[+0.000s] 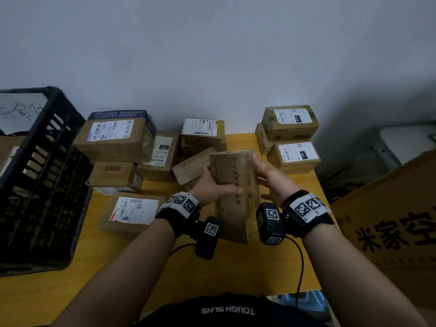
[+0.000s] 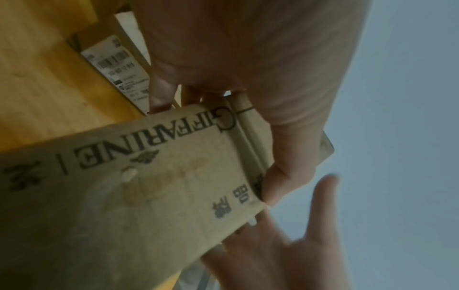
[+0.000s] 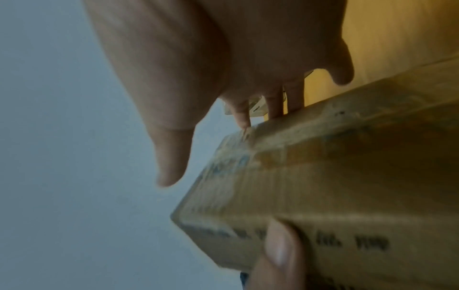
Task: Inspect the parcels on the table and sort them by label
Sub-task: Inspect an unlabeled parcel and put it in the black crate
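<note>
Lettering reading "GIFFARINE" is showing on the long brown parcel point(image 2: 154, 176) you are holding up over the middle of the yellow table point(image 1: 236, 267), with some Chinese characters printed along its side. Your left hand point(image 1: 213, 185) is gripping it, thumb curled over the top face and fingers wrapping underneath. Your right hand point(image 1: 271, 178) is lying flat against the parcel's right side, fingers point(image 3: 274, 106) straight and slightly apart, thumb point(image 3: 171, 155) sticking out free of the cardboard.

Other parcels are crowding the far half of the table against the wall. One label is reading "070" point(image 1: 163, 147), another "010" point(image 1: 297, 118) on the top box of the right-hand stack, and "150" point(image 1: 302, 154) on the box below and in front of it, just beside your right fingertips. A flat parcel with a white label point(image 1: 134, 210) is lying near your left wrist, and a tilted brown box point(image 1: 188, 169) is sitting right behind your left hand.

A black slatted crate point(image 1: 42, 180) is standing at the table's left edge. A large yellow carton with black characters point(image 1: 396, 223) is leaning at the right edge. Bare tabletop is lying open between your forearms, toward you.
</note>
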